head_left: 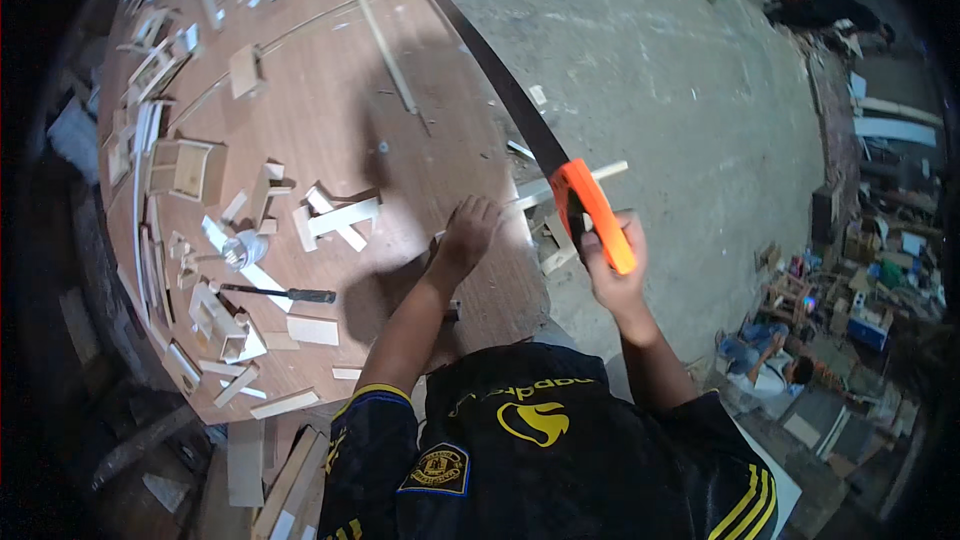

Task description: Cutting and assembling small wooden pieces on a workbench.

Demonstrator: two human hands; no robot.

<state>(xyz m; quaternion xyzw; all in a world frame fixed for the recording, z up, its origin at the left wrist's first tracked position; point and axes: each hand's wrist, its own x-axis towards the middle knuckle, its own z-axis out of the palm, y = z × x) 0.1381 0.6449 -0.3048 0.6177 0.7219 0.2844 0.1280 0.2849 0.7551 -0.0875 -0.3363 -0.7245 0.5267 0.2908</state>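
My right hand (615,260) grips the orange handle (600,210) of a hand saw, whose long dark blade (495,70) points up and away to the front left, raised over the table's edge. My left hand (470,230) is low at the right edge of the wooden table (430,160), fingers curled; what lies under them is hidden. Beside it, just past the fingertips, pale wooden strips (530,195) lie at the edge, partly behind the saw handle.
Wooden offcuts (340,215), a small open box (185,170), a plastic cup (243,250) and a black-handled tool (305,295) lie on the table's left. The concrete floor (680,90) is at right. A seated person (765,365) is among clutter at lower right.
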